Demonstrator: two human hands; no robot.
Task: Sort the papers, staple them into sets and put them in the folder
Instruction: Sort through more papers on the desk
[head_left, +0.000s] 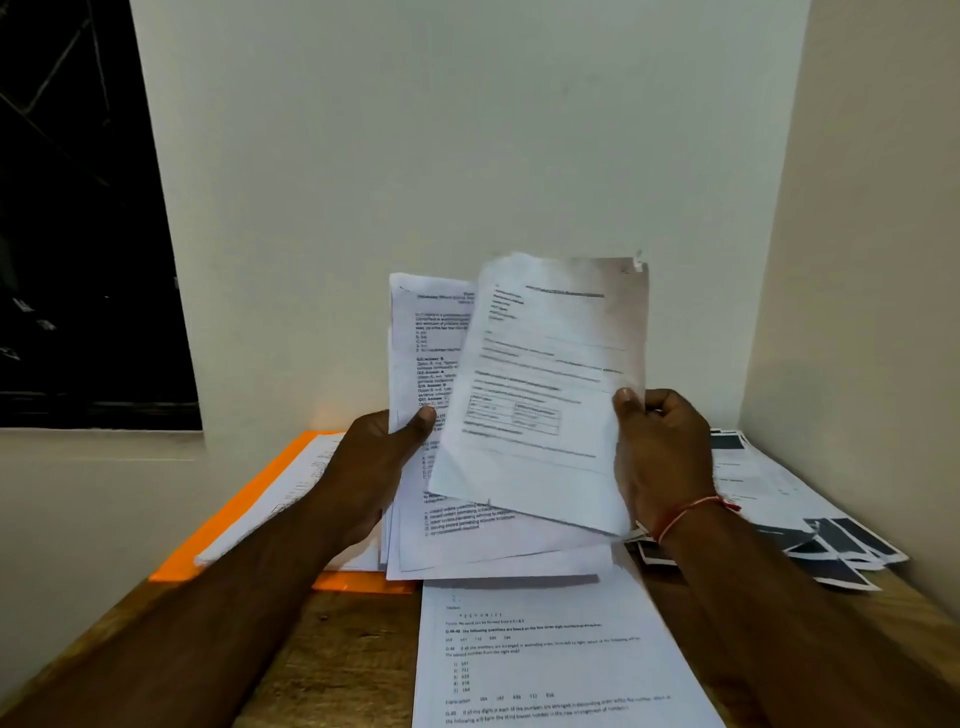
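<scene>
— What are the hands holding?
— My left hand (379, 467) grips a stack of papers (415, 358), thumb in front. My right hand (665, 457) pinches one sheet (545, 374) overlapping it.
— Around them?
— Orange folder (228, 525) at eight o'clock, printed page (545, 665) at six, dark photo prints (831, 551) at four. The raised papers hide the middle of the table (337, 649).

hands 2: left hand (374, 467), right hand (665, 457) | orange folder (234, 525) 1 | held sheaves 2: left sheaf (415, 332), right sheaf (550, 374) | heaps on table (353, 660) 3: front heap (545, 654), folder-top heap (311, 478), right heap (769, 493) | red wrist thread (691, 512) 1
</scene>
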